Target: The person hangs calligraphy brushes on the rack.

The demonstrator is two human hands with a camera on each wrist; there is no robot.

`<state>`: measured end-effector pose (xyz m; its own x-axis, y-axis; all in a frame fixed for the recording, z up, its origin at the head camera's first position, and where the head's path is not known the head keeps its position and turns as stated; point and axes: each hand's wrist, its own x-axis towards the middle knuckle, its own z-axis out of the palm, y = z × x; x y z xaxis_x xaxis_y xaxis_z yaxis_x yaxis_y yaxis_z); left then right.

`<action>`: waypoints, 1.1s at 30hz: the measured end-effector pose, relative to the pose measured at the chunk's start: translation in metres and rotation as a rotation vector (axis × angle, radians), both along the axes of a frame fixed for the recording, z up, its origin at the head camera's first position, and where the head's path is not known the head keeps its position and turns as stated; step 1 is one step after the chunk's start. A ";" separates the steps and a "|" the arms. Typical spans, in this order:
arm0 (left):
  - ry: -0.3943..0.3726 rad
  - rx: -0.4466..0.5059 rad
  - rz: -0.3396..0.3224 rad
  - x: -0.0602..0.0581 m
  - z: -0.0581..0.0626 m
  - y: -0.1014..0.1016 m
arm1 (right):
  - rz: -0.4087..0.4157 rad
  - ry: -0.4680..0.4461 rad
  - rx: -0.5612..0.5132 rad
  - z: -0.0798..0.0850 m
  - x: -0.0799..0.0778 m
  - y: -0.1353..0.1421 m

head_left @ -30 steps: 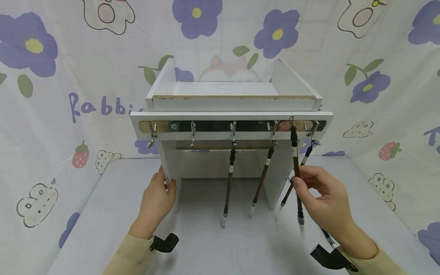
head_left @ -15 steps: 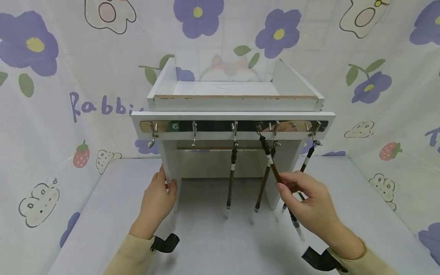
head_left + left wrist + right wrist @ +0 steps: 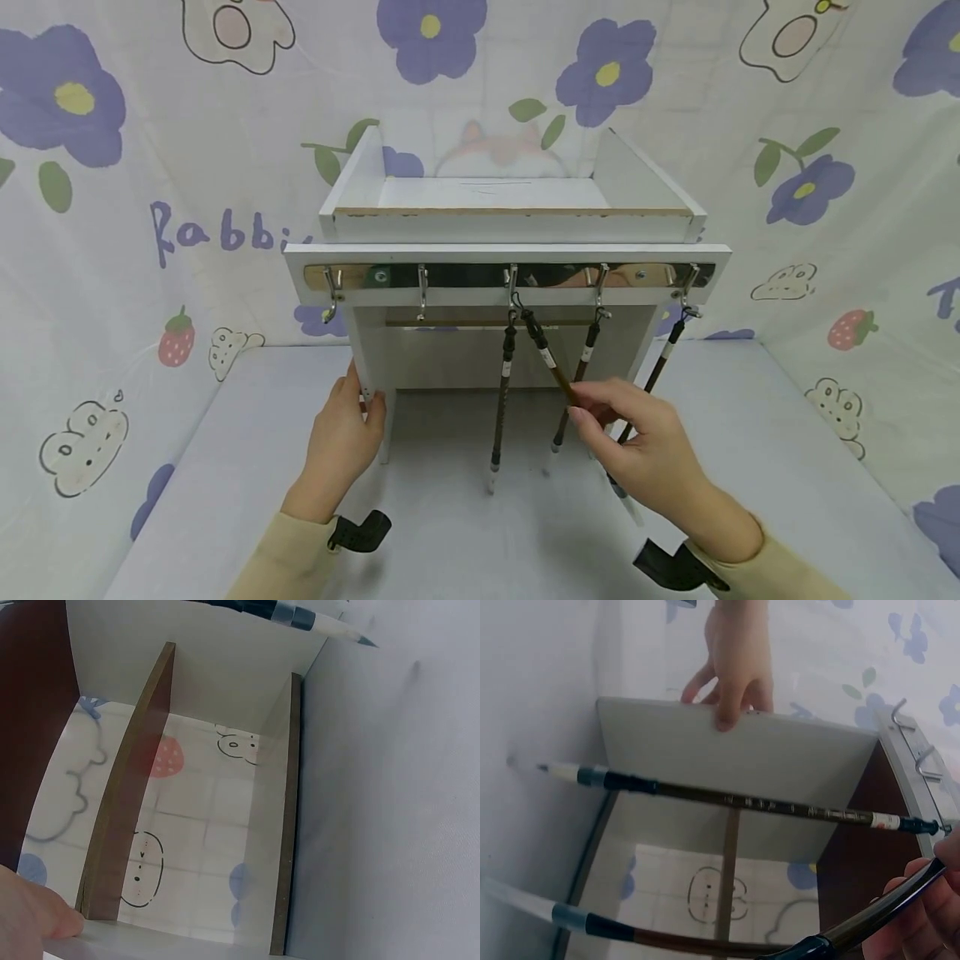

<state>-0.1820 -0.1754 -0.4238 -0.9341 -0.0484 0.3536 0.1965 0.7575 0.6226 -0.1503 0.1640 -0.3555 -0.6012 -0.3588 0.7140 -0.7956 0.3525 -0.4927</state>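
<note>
My right hand (image 3: 637, 446) pinches a calligraphy brush (image 3: 557, 371) by its brown handle. The brush is tilted, with its cord loop up and left beside the middle hook (image 3: 512, 287); whether the loop touches the hook I cannot tell. One brush (image 3: 502, 400) hangs from that middle hook, another (image 3: 583, 358) from the hook to its right, and a third (image 3: 663, 358) from the far right hook. My left hand (image 3: 345, 429) grips the left side panel (image 3: 371, 367) of the white rack (image 3: 510, 227). Its thumb (image 3: 60, 919) shows at the panel edge in the left wrist view.
A mirror-like metal strip (image 3: 465, 275) with several hooks runs across the rack's front. The two left hooks (image 3: 330, 296) bear no brush. An open tray top (image 3: 487, 193) is above. Behind the white table (image 3: 247, 433) hangs a patterned cloth (image 3: 225, 150).
My right hand has moved left with its brush, from near the far right hook to beside the middle hook, and the brush has tilted. My left hand stays on the panel.
</note>
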 end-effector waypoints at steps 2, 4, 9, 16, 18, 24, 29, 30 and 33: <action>0.002 0.000 -0.002 0.000 0.000 0.000 | 0.005 -0.013 0.006 -0.001 -0.001 -0.003; 0.005 -0.001 -0.004 0.000 0.001 0.000 | 0.008 -0.025 0.011 -0.002 -0.001 -0.005; 0.010 -0.006 -0.003 0.000 0.000 0.000 | 0.020 -0.049 0.022 -0.004 -0.002 -0.011; 0.012 -0.013 0.001 0.000 0.001 0.000 | 0.049 -0.085 0.044 -0.004 -0.002 -0.021; 0.010 -0.012 0.003 0.000 0.001 0.000 | 0.068 -0.092 0.042 -0.003 -0.001 -0.025; 0.005 -0.010 0.004 0.001 0.001 0.000 | 0.099 -0.116 0.050 0.000 -0.001 -0.036; 0.000 -0.009 0.005 0.001 0.001 0.001 | 0.102 -0.134 0.073 0.003 0.000 -0.043; -0.003 -0.008 0.006 0.001 0.001 0.001 | 0.103 -0.138 0.077 0.004 0.000 -0.045; -0.013 -0.008 0.007 0.000 0.000 0.001 | 0.099 -0.150 0.090 0.004 -0.001 -0.047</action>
<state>-0.1817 -0.1746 -0.4237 -0.9383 -0.0524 0.3419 0.1828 0.7640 0.6187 -0.1510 0.1167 -0.3510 -0.6569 -0.4802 0.5813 -0.7487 0.3240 -0.5784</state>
